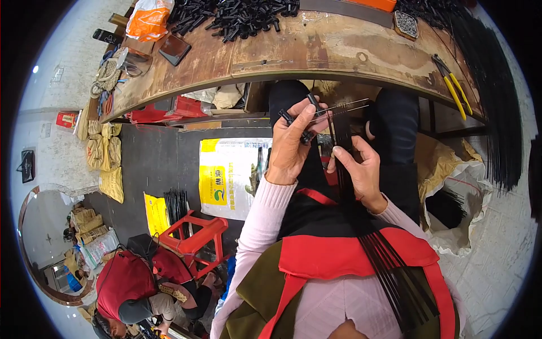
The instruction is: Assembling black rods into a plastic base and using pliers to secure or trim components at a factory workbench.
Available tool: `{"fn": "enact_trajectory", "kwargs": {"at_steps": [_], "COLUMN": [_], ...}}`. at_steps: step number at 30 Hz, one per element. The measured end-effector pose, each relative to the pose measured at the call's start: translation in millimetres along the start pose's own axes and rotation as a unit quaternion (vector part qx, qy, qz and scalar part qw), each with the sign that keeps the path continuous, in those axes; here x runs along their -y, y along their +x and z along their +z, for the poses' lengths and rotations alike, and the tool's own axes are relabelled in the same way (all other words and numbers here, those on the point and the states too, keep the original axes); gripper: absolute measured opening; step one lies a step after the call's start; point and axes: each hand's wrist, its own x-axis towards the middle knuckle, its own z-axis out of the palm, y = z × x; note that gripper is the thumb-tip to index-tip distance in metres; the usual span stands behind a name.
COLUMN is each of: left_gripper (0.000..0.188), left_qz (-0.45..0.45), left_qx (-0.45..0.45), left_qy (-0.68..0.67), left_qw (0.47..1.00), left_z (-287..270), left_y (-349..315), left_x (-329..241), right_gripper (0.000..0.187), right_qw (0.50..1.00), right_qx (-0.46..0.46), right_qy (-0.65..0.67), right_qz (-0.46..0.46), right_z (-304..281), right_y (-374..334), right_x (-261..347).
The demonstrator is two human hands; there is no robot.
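Observation:
My left hand point(288, 152) is closed around a few short black plastic tubular pieces point(286, 117) and thin metal wires point(349, 105) that stick out to the right. My right hand point(367, 176) pinches at a bundle of long thin black rods point(387, 260), just right of the left hand. That bundle runs from between the hands down over my red and black apron point(339, 250), its lower ends fanned out. The upper ends of the rods meet the wires near my left fingertips; whether they are joined there I cannot tell.
A wooden bench point(339, 51) spans the top, with a pile of black tubular pieces point(243, 20), yellow-handled pliers point(454, 87), a tin of small metal parts point(405, 25) and a phone point(174, 50). More black rods point(497, 113) hang at right. A red stool point(195, 240) and a co-worker point(127, 285) are lower left.

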Motion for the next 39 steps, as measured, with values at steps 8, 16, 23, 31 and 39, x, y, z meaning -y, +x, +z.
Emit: {"fn": "enact_trajectory", "kwargs": {"at_steps": [8,16,23,31,39], "left_gripper": [0.037,0.034,0.031,0.035,0.038], "left_qz": [0.009,0.001,0.027,0.01,0.004], "left_qx": [0.016,0.039,0.028,0.02,0.027], "left_qy": [-0.006,-0.009,0.026,0.021,0.024], "left_qw": [1.0,0.999,0.999,1.0,0.999], "left_z": [2.0,3.2,-2.0,7.6,7.3], "left_y": [-2.8,-4.3,-8.3,-21.6,-19.2], "left_x": [0.8,1.4,0.5,2.0,-1.8], "right_gripper": [0.014,0.015,0.014,0.013,0.016], "right_qw": [1.0,1.0,1.0,0.999,0.999], "right_qx": [-0.001,-0.005,-0.004,-0.019,-0.006], "right_qy": [0.003,-0.005,-0.028,-0.029,-0.043], "right_qz": [0.01,0.013,0.001,0.01,0.003], "right_z": [-0.9,0.9,7.0,5.2,10.4], "right_y": [-1.6,-1.9,-3.8,-4.1,2.9], "right_x": [0.5,2.3,2.3,1.8,25.1]}}
